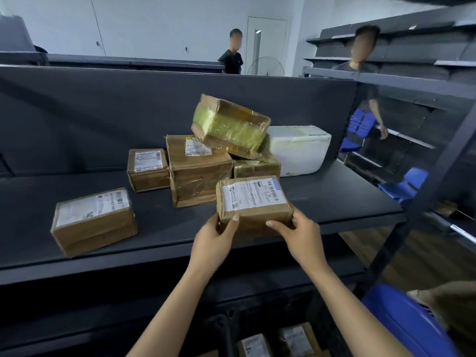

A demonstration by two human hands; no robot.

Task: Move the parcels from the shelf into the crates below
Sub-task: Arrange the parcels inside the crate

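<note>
Both hands hold one parcel (253,202) near the shelf's (180,243) front edge: left hand (215,243) grips its near-left corner, right hand (302,239) its near-right. Bare shelf to its right. Pile (221,150) just behind, loose box (94,220) well left. Crate (273,341) below, dim, seems to hold parcels.
</note>
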